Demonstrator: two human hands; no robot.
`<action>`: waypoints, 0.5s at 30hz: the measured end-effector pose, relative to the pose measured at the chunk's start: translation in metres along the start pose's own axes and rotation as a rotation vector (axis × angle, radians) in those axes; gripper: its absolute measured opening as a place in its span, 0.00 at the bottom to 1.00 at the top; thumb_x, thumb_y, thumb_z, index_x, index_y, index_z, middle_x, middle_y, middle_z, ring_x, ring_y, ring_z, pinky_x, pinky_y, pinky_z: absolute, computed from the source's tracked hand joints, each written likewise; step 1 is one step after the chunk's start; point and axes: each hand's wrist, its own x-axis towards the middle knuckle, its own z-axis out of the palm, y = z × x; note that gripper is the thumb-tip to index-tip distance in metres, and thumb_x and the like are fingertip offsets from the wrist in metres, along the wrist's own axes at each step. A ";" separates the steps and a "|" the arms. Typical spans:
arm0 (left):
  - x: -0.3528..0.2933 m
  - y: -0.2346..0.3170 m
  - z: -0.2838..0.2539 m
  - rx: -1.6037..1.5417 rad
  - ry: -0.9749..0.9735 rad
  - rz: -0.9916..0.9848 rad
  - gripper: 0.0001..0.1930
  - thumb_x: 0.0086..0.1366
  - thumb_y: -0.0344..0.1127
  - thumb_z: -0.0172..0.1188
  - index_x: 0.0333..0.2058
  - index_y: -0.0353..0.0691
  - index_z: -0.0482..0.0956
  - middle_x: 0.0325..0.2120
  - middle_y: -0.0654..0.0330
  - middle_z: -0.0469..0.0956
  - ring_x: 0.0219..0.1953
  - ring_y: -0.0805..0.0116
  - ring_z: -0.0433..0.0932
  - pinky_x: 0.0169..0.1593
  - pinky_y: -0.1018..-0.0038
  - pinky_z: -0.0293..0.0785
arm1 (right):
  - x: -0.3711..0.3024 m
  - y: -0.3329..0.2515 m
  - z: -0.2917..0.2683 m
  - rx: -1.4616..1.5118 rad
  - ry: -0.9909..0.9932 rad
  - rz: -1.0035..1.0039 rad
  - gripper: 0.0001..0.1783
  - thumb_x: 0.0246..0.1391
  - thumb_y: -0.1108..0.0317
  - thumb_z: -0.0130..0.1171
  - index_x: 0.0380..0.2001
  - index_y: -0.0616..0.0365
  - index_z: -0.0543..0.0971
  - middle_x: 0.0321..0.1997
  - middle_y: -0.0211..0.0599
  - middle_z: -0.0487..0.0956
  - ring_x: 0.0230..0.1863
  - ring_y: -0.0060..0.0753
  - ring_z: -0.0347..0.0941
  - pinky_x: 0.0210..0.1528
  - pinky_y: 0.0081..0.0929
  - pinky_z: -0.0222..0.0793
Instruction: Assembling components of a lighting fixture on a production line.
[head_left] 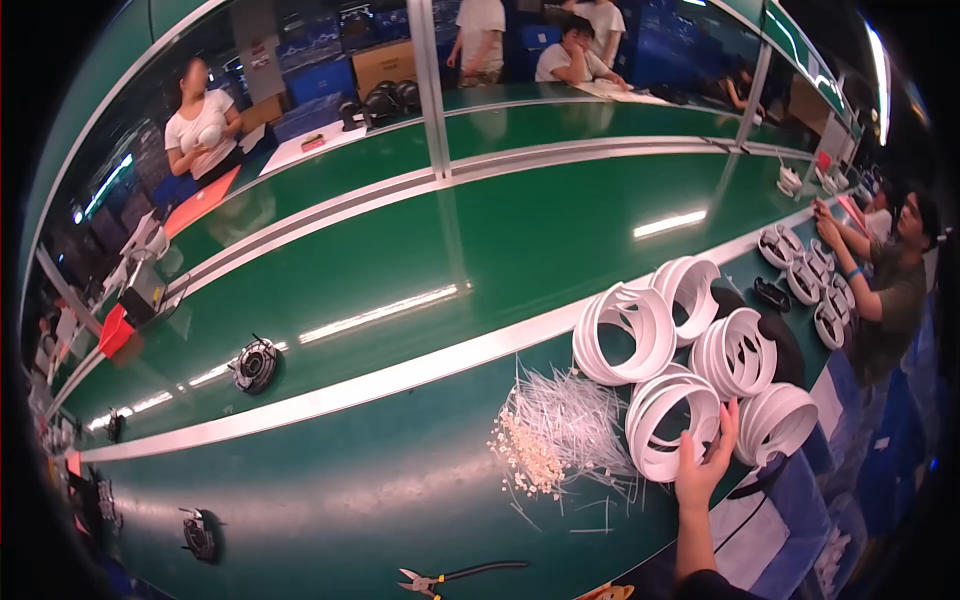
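Five stacks of white rings (712, 358) are gathered beside clear strips (575, 415); work on the nearest stack (645, 437) seems unfinished. Its right edge is touched by the right hand (706, 466) — whose grip cannot be told. The left hand is unseen; a black object (788, 348) behind is partly hidden.

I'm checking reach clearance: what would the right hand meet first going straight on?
The right hand already seems to touch the nearer white rings; straight on, it would probably meet the white rings just beyond first, though depth is unclear.
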 end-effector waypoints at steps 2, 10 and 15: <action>-0.003 0.003 -0.008 0.021 -0.079 -0.016 0.16 0.59 0.36 0.49 0.44 0.35 0.66 0.40 0.45 0.69 0.43 0.53 0.69 0.46 0.69 0.65 | 0.008 0.008 -0.004 -0.065 0.057 0.004 0.26 0.37 0.82 0.54 0.45 0.65 0.66 0.59 0.47 0.55 0.59 0.42 0.53 0.58 0.32 0.48; -0.027 0.036 -0.011 0.039 -0.468 -0.025 0.17 0.59 0.36 0.49 0.45 0.35 0.66 0.41 0.45 0.69 0.44 0.53 0.69 0.47 0.69 0.64 | 0.055 -0.005 -0.010 -0.300 -0.029 -0.218 0.16 0.34 0.76 0.60 0.33 0.60 0.74 0.48 0.41 0.69 0.48 0.42 0.65 0.48 0.32 0.60; -0.023 0.052 -0.006 0.022 -0.498 -0.004 0.17 0.59 0.36 0.49 0.45 0.35 0.66 0.41 0.45 0.69 0.44 0.53 0.69 0.47 0.69 0.64 | 0.074 -0.012 -0.011 -0.368 -0.137 -0.332 0.19 0.29 0.76 0.62 0.32 0.60 0.74 0.45 0.38 0.70 0.43 0.42 0.65 0.44 0.32 0.62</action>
